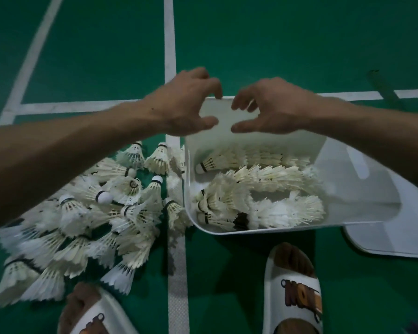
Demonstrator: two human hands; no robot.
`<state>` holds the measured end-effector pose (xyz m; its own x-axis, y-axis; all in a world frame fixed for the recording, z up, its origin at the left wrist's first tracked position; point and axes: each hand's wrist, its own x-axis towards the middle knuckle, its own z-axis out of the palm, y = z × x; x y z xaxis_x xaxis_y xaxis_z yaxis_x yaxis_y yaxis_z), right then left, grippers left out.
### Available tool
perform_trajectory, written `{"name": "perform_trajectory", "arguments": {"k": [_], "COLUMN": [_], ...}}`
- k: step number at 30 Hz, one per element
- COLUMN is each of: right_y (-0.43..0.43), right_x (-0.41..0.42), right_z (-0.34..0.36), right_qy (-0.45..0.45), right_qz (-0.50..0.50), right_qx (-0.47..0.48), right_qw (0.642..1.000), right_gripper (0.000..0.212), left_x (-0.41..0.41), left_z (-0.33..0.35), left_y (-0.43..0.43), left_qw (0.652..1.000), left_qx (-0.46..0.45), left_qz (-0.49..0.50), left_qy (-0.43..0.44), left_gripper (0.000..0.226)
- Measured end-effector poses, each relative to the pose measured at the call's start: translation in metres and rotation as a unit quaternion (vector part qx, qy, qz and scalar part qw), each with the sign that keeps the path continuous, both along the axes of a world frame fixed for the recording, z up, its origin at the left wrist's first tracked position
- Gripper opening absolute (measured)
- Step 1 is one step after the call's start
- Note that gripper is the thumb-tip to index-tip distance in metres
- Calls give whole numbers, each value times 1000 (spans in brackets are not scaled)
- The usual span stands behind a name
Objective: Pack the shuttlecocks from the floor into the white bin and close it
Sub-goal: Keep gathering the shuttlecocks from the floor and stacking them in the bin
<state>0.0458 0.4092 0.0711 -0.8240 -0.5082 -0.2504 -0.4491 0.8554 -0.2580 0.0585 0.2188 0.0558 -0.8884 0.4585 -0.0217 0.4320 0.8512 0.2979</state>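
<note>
A white bin (pixel 362 189) stands open on the green floor, right of centre, with several white feather shuttlecocks (pixel 258 189) lying in rows inside it. A large loose heap of shuttlecocks (pixel 94 213) lies on the floor to its left. My left hand (pixel 186 104) and my right hand (pixel 273 107) hover side by side above the bin's far rim, fingers loosely curled, thumbs pointing at each other. Neither hand holds anything.
The bin's white lid (pixel 396 237) lies flat on the floor, right of the bin and partly under it. My feet in white slippers (pixel 295 292) stand at the bottom. White court lines (pixel 176 273) cross the green floor.
</note>
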Motion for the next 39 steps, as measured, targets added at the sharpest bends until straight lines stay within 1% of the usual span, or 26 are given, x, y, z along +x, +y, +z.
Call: {"name": "perform_trajectory", "arguments": {"k": [3,5,8,10,13,16,19,22,25,29,30,32,34,36,39], "right_y": [-20,-34,-59,-79,-111,-141,-165,-179,-184,-183,-182,-181,-179,-179,-178], "right_x": [-11,-17,-26,-33,-44,-53,-63,-80,-93,-101,-102,-105,-105,-105,-103], "right_z": [10,12,12,9,0,-15,-36,-64,-85,-98,-99,-100,-101,-103,-105], "right_qy": [17,26,46,42,15,-23,-86,-194,-260,-330,-351,-394,-431,-455,-479], "right_qz": [8,17,27,41,69,115,154,140,119,87,77,56,40,33,34], "right_qx": [-33,-46,-68,-76,-64,-17,87,163,214,220,214,197,183,178,173], "right_qw": [999,998,996,995,995,993,981,957,934,914,908,896,883,872,860], "right_gripper": [50,50,47,44,44,45,55,69,78,71,69,68,72,74,74], "left_x": [-8,-13,-16,-17,-17,-21,-24,-26,-30,-35,-36,-35,-33,-31,-33], "left_z": [2,-3,-19,-34,-54,-71,-90,-102,-112,-124,-125,-124,-124,-126,-129], "left_y": [-33,-56,-88,-105,-125,-140,-151,-149,-140,-137,-136,-135,-131,-129,-131], "left_qw": [999,997,987,975,963,958,954,948,942,943,942,941,942,943,941], "left_qx": [-2,-30,-96,-133,-153,-132,-101,-51,-16,-43,-33,-13,-25,-45,-44], "left_qz": [49,73,101,103,92,92,96,84,57,22,20,-3,-37,-57,-47], "left_qy": [12,-6,-82,-142,-201,-238,-265,-302,-331,-329,-334,-339,-332,-324,-331], "left_gripper": [49,49,51,55,62,64,68,73,81,80,77,61,48,42,40]}}
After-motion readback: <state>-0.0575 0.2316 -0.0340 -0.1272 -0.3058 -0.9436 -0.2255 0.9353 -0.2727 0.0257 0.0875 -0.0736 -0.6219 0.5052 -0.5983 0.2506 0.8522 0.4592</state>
